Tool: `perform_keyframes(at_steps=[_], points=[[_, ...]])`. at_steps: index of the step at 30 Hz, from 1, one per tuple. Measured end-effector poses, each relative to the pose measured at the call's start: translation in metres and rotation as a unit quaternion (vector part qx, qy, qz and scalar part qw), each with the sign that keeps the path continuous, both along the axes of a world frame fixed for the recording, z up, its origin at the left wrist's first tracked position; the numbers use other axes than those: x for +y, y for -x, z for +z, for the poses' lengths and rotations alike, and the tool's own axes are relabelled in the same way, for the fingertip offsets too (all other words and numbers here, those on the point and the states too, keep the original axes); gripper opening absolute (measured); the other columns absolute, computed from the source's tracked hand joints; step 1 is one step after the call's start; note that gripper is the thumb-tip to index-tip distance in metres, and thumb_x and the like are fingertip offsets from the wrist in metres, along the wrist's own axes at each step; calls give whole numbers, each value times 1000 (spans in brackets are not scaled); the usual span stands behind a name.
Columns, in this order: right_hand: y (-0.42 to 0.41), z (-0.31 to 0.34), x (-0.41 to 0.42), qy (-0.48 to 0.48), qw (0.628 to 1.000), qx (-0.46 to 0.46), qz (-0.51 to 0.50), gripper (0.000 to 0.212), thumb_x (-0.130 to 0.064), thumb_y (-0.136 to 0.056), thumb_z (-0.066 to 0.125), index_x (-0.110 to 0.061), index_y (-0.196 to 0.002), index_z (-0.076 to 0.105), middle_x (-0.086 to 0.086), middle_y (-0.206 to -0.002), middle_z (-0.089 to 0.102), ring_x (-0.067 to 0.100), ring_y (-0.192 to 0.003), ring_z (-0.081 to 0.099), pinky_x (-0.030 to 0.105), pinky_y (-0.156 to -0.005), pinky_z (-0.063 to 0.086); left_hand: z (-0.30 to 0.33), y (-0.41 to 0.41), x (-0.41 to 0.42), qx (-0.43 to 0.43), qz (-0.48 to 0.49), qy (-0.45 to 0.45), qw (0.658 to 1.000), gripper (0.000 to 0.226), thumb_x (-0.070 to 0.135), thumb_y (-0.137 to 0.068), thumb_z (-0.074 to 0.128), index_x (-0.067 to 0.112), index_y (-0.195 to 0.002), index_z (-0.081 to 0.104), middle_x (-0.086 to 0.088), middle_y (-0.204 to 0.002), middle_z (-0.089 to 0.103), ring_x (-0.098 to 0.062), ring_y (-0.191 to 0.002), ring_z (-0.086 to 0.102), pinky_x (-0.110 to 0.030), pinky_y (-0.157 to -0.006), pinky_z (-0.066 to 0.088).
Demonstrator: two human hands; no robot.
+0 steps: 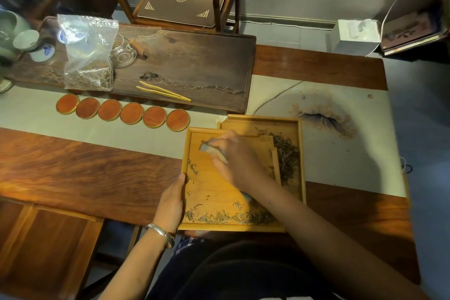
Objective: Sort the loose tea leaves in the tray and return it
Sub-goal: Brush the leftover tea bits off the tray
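Note:
A light bamboo tray (209, 192) lies at the table's near edge, overlapping a second bamboo tray (298, 143) behind it on the right. Loose tea leaves (229, 217) line the near tray's front wall, with a few scattered along its left side. A denser pile of leaves (288, 161) sits in the right-hand tray. My left hand (171, 204) grips the near tray's left rim, thumb on top. My right hand (233, 156) hovers over the tray's middle, blurred, fingers curled round a small pale object that I cannot identify.
A row of several round orange coasters (123, 113) lies left of the trays. Behind them a dark wooden tea board (194, 61) carries bamboo tongs (163, 91), a plastic bag of tea (89, 56), glassware and cups. A chair (182, 0) stands beyond the table.

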State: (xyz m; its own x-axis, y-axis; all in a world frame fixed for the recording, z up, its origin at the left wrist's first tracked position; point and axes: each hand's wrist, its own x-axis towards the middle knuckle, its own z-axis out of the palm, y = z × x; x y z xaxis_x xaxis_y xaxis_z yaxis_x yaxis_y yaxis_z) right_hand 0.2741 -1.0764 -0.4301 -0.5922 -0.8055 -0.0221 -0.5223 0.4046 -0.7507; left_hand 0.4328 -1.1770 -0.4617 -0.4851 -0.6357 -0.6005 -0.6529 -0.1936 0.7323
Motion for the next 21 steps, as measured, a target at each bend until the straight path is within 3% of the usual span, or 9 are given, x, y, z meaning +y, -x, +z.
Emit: perform_keyframes(at_steps=[2,6,11,15,17,19,21], points=[[-4,-1,-13,-10,997,47,61,32,-17,-90,56,-12,-121,62,8,-114,55,25,-105,51,38,-85,45,1,3,0,3,-4,19,1000,42,46,-98,31,29,-85,67,8,-82,69,0,-75,63,-20,-64,40],[-5,-2,-25,-5,987,102,122,29,-8,-84,57,-6,-111,67,12,-104,59,30,-94,52,43,-78,44,4,5,0,5,-35,69,997,40,33,-102,24,37,-78,56,15,-76,60,17,-62,56,-1,-55,35],[-10,0,-16,-13,973,85,214,29,-11,-86,56,-10,-113,66,7,-110,60,26,-93,49,37,-80,39,0,4,-2,18,-28,31,999,40,35,-102,22,38,-90,60,10,-89,66,-3,-86,59,-19,-69,39],[-20,6,5,-16,959,76,272,27,-12,-86,56,-13,-111,67,3,-112,59,22,-94,48,33,-82,37,-1,7,-1,26,-5,9,1000,40,35,-102,27,38,-84,62,22,-79,66,12,-77,58,-9,-70,38],[-24,11,15,-15,951,65,302,28,-12,-86,56,-16,-112,66,2,-111,59,20,-93,46,30,-81,35,-2,10,0,32,1,-17,999,42,39,-101,28,35,-84,66,18,-78,69,10,-75,61,-11,-67,40],[-23,16,22,-25,943,49,328,29,-13,-87,55,-19,-114,65,0,-113,57,18,-96,45,31,-83,36,-3,11,0,39,6,-34,999,40,41,-100,28,34,-90,67,19,-88,69,6,-85,60,-14,-73,40],[-17,21,23,-28,952,25,305,30,-13,-88,55,-19,-116,64,0,-117,56,17,-102,44,35,-86,38,0,13,0,42,1,-19,999,35,36,-102,29,31,-107,62,19,-107,55,11,-94,53,-12,-83,37]])
